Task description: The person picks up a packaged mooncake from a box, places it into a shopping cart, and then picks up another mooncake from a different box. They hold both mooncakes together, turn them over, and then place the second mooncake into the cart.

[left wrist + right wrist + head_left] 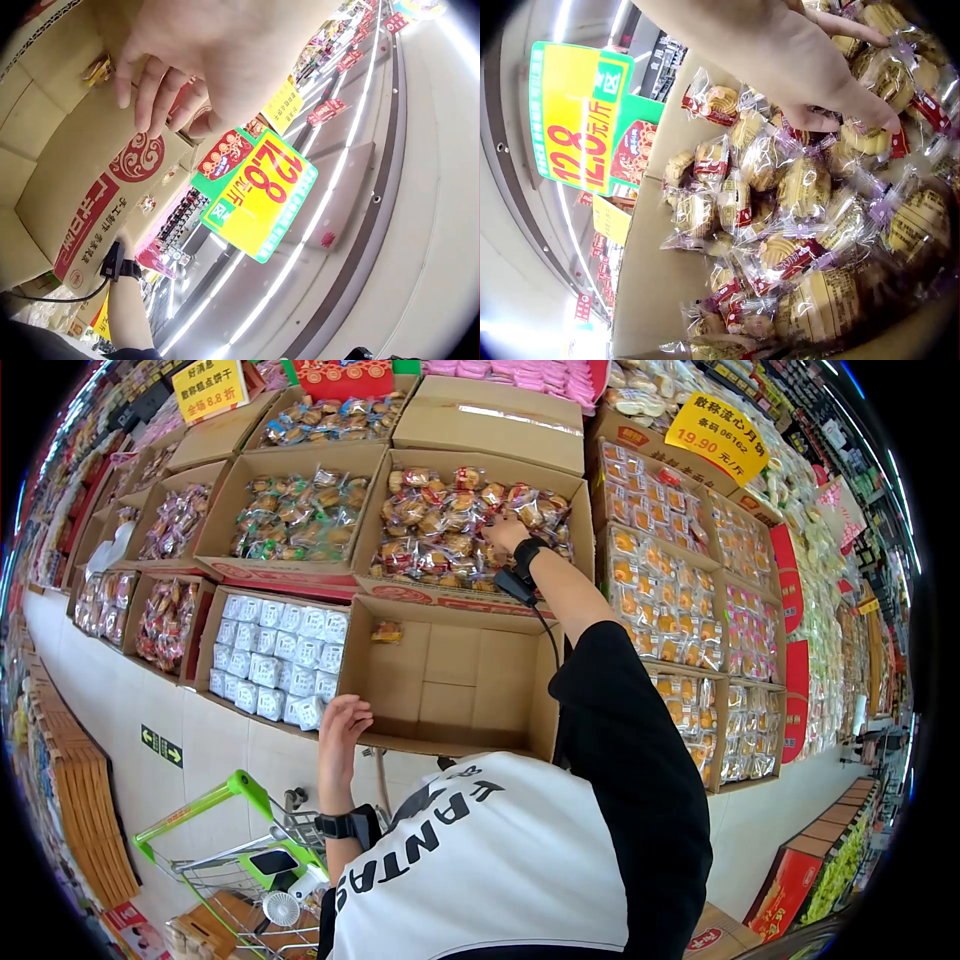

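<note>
My right hand (505, 535) reaches down into a cardboard box (400, 592) heaped with individually wrapped mooncakes (802, 187). In the right wrist view its fingers are spread, with the fingertips (889, 120) on the clear wrappers; what lies beneath the palm is hidden. Nearer to me stands another cardboard box (475, 680), with one small wrapped mooncake (387, 632) in its far left corner. My left hand (345, 722) is at this box's near left corner, fingers loosely extended and nothing held, as the left wrist view also shows.
To the left stands a box of white-wrapped packs (275, 650). Boxes of orange-topped cakes (650, 600) line the right. A green-handled shopping cart (235, 800) stands at lower left. Yellow price signs (715, 435) rise behind the boxes. A cable (553, 635) hangs from my right wrist.
</note>
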{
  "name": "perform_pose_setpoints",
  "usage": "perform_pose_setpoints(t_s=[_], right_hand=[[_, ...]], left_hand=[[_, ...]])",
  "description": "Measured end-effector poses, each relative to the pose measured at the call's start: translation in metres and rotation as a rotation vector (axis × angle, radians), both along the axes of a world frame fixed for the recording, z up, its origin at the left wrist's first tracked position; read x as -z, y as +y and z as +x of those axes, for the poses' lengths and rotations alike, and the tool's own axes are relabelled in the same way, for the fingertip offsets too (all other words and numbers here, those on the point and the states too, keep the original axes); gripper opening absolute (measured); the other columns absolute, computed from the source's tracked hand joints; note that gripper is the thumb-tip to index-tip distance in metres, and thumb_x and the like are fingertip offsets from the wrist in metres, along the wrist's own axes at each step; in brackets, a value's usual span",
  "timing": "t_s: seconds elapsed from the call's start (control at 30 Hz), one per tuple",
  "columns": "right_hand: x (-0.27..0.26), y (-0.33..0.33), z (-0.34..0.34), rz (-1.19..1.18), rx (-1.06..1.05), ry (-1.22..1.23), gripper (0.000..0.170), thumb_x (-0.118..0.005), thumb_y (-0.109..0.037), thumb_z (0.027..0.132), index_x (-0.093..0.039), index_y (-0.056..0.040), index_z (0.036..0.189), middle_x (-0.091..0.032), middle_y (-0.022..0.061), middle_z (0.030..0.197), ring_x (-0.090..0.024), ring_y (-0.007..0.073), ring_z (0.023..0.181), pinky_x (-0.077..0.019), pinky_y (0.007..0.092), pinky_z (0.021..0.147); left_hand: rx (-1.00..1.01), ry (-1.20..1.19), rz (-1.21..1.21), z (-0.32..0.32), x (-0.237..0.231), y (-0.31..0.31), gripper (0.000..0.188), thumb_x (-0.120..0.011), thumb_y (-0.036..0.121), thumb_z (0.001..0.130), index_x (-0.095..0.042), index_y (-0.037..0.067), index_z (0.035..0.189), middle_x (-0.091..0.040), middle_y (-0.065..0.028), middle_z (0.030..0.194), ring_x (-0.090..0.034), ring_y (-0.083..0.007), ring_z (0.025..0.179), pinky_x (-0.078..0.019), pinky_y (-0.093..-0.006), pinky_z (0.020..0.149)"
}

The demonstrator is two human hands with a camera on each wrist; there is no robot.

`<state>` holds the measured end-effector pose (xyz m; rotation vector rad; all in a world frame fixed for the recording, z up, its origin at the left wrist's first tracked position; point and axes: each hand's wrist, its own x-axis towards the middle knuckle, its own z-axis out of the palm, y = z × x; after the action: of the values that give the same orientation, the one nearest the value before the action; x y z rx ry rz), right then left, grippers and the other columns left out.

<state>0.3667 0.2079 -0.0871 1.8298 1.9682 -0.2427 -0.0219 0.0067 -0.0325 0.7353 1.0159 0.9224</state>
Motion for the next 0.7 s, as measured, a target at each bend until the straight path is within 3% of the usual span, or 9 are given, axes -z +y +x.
perform_pose_setpoints(t_s=[0.07, 0.2, 0.3, 0.33, 0.37, 0.4, 0.47, 0.7], right_hand=[[0.006, 0.002, 0.004, 0.053, -0.051, 0.003, 0.052, -0.070, -0.016, 0.057, -0.049, -0.0136, 0.104, -0.047, 0.0190, 0.107, -0.049, 0.0364, 0.095, -0.0439, 0.0402, 0.075], [0.031, 0.009, 0.013, 0.146, -0.032, 0.024, 0.035, -0.064, -0.016, 0.064, -0.056, -0.0119, 0.097, -0.048, 0.0191, 0.106, -0.052, 0.0338, 0.092, -0.0446, 0.0396, 0.076], [0.036, 0.012, 0.020, 0.155, -0.063, 0.032, 0.036, -0.062, -0.016, 0.065, -0.056, -0.0127, 0.100, -0.049, 0.0191, 0.105, -0.052, 0.0348, 0.093, -0.0448, 0.0398, 0.077], [0.023, 0.010, 0.015, 0.059, -0.119, -0.037, 0.041, -0.065, -0.016, 0.061, -0.056, -0.0132, 0.101, -0.049, 0.0191, 0.105, -0.052, 0.0346, 0.093, -0.0451, 0.0400, 0.076], [0.046, 0.018, 0.022, 0.141, -0.090, 0.016, 0.049, -0.070, -0.014, 0.053, -0.056, -0.0110, 0.099, -0.050, 0.0188, 0.104, -0.052, 0.0336, 0.092, -0.0459, 0.0405, 0.074], [0.044, 0.021, 0.021, 0.080, -0.110, -0.007, 0.051, -0.070, -0.013, 0.049, -0.056, -0.0101, 0.098, -0.051, 0.0188, 0.103, -0.053, 0.0329, 0.092, -0.0462, 0.0407, 0.072], [0.007, 0.008, 0.003, -0.011, -0.156, -0.050, 0.051, -0.070, -0.013, 0.043, -0.057, -0.0080, 0.093, -0.054, 0.0198, 0.097, -0.054, 0.0327, 0.090, -0.0467, 0.0414, 0.068], [0.016, 0.014, 0.006, -0.041, -0.065, -0.019, 0.033, -0.068, -0.013, 0.047, -0.064, -0.0070, 0.079, -0.055, 0.0228, 0.095, -0.057, 0.0340, 0.085, -0.0483, 0.0412, 0.064]], left_hand=[[-0.020, -0.017, 0.014, -0.003, -0.001, -0.001, 0.019, -0.044, 0.013, 0.083, -0.050, 0.003, 0.099, -0.056, -0.0082, 0.089, -0.054, -0.0146, 0.080, -0.0431, -0.0268, 0.076], [-0.071, -0.017, 0.039, -0.008, 0.000, -0.004, 0.019, -0.044, 0.012, 0.083, -0.050, 0.003, 0.099, -0.056, -0.0077, 0.089, -0.053, -0.0143, 0.080, -0.0429, -0.0270, 0.076], [-0.087, -0.044, 0.065, -0.008, -0.003, -0.005, 0.020, -0.045, 0.011, 0.082, -0.050, 0.003, 0.100, -0.055, -0.0074, 0.089, -0.053, -0.0143, 0.079, -0.0426, -0.0271, 0.076], [-0.084, -0.062, 0.076, -0.008, -0.005, -0.005, 0.020, -0.045, 0.011, 0.082, -0.049, 0.003, 0.100, -0.055, -0.0072, 0.089, -0.053, -0.0142, 0.079, -0.0424, -0.0271, 0.076], [-0.101, -0.062, 0.077, -0.007, -0.006, -0.005, 0.020, -0.045, 0.011, 0.082, -0.049, 0.003, 0.100, -0.055, -0.0072, 0.089, -0.053, -0.0142, 0.079, -0.0424, -0.0271, 0.076], [-0.096, -0.048, 0.084, -0.006, -0.007, -0.005, 0.020, -0.045, 0.013, 0.082, -0.049, 0.003, 0.099, -0.055, -0.0067, 0.088, -0.053, -0.0140, 0.079, -0.0424, -0.0276, 0.076], [-0.102, -0.032, 0.090, -0.007, -0.009, -0.005, 0.020, -0.046, 0.014, 0.082, -0.049, 0.004, 0.099, -0.055, -0.0061, 0.087, -0.053, -0.0137, 0.079, -0.0424, -0.0281, 0.076], [-0.104, -0.015, 0.110, -0.013, -0.008, -0.008, 0.020, -0.045, 0.014, 0.082, -0.048, 0.004, 0.099, -0.055, -0.0059, 0.088, -0.053, -0.0133, 0.080, -0.0421, -0.0280, 0.077]])
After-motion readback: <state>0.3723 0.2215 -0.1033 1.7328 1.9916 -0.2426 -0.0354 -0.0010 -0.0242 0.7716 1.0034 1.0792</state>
